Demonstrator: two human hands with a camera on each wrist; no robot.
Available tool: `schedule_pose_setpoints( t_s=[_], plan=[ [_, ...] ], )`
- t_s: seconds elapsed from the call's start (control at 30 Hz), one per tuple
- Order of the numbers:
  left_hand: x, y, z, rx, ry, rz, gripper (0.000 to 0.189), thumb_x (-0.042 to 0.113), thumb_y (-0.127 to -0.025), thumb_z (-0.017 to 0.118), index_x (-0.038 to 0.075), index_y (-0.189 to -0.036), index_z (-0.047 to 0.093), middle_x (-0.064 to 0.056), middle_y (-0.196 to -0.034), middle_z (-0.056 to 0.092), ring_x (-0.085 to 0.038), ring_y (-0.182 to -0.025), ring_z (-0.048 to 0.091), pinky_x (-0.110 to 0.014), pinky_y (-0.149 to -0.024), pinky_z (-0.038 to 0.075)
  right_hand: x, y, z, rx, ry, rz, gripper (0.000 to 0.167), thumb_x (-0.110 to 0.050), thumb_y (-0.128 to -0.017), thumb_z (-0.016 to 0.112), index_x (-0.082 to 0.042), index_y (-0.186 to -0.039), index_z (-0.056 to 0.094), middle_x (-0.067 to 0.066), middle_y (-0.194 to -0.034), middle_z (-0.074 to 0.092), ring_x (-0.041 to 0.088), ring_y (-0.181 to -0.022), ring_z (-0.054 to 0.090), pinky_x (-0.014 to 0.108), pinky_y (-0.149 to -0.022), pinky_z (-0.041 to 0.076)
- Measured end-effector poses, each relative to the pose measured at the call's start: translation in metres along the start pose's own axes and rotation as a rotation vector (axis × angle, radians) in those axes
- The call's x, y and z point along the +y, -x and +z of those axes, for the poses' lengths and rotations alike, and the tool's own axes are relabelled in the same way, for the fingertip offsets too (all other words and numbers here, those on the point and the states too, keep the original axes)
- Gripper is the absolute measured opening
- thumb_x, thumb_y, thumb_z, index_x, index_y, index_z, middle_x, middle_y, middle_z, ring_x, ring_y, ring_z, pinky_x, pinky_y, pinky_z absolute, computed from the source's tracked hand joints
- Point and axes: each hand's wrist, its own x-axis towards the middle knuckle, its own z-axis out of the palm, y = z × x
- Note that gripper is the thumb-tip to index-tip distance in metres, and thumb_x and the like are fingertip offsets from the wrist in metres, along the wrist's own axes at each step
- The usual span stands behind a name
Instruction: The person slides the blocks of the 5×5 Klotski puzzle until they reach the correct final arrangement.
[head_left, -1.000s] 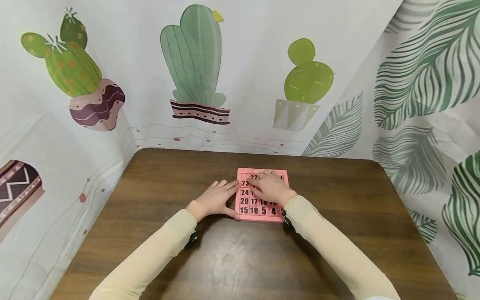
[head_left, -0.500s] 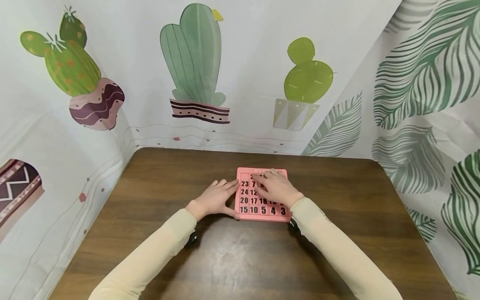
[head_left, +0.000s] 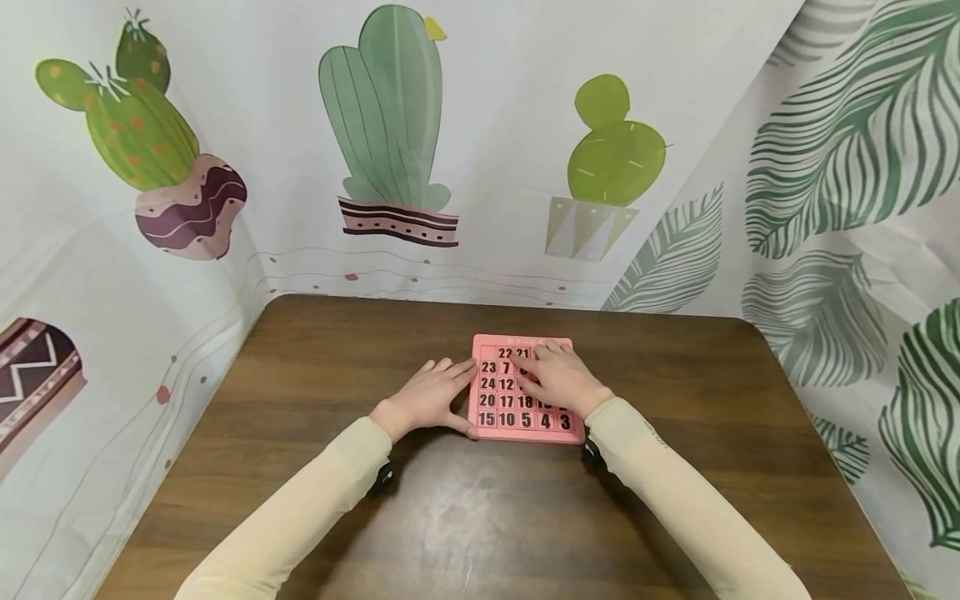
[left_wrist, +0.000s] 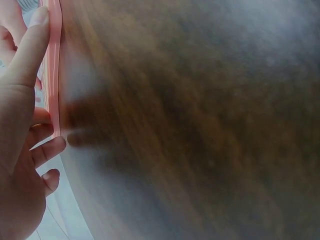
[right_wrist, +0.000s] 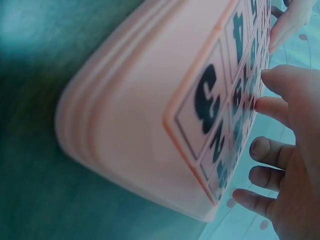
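Observation:
A pink number sliding puzzle (head_left: 516,402) lies flat on the table, black numerals on its tiles. Its top-left cell (head_left: 488,352) holds no tile. My left hand (head_left: 426,400) rests against the left side, thumb at the near corner and spread fingers farther up. The left wrist view has the thumb (left_wrist: 32,52) along the pink edge. Over the upper right tiles is my right hand (head_left: 558,377), index finger reaching the top rows near 21. It covers several tiles. In the right wrist view, its fingertips (right_wrist: 262,102) come down at the tile face, the other fingers loosely bent.
The dark wooden table (head_left: 450,533) extends all round the puzzle. Behind it hangs a white cloth (head_left: 495,167) printed with cacti and leaves. A dark wrist device (head_left: 384,477) sits under the left cuff, and another (head_left: 592,454) under the right cuff.
My right hand has shifted to the right across the puzzle, uncovering tiles such as 21, 7 and 12. The left hand stays at the left side.

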Motion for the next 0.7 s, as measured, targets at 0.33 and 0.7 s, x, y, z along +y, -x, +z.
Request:
schedule_pose_setpoints(
  t_s=[0.33, 0.7],
  plan=[
    [0.001, 0.002, -0.004, 0.003, 0.011, 0.011, 0.119, 0.077, -0.073, 0.077, 0.006, -0.161, 0.039, -0.011, -0.168, 0.036, -0.029, -0.131, 0.047, -0.050, -0.108, 0.038, -0.010, -0.007, -0.002, -0.073, -0.003, 0.065, 0.048, -0.040, -0.105, 0.058, -0.019, -0.149, 0.061, 0.012, -0.114, 0.068, 0.031, -0.104, 0.055, 0.052, -0.096, 0.043],
    [0.002, 0.001, -0.004, -0.002, 0.022, 0.009, 0.117, 0.076, -0.075, 0.077, 0.007, -0.161, 0.039, -0.010, -0.168, 0.035, -0.028, -0.132, 0.047, -0.052, -0.110, 0.038, -0.021, -0.018, -0.003, -0.105, -0.003, 0.043, 0.049, -0.042, -0.106, 0.057, -0.022, -0.150, 0.059, 0.014, -0.119, 0.068, 0.033, -0.112, 0.057, 0.056, -0.102, 0.044]
  ],
)
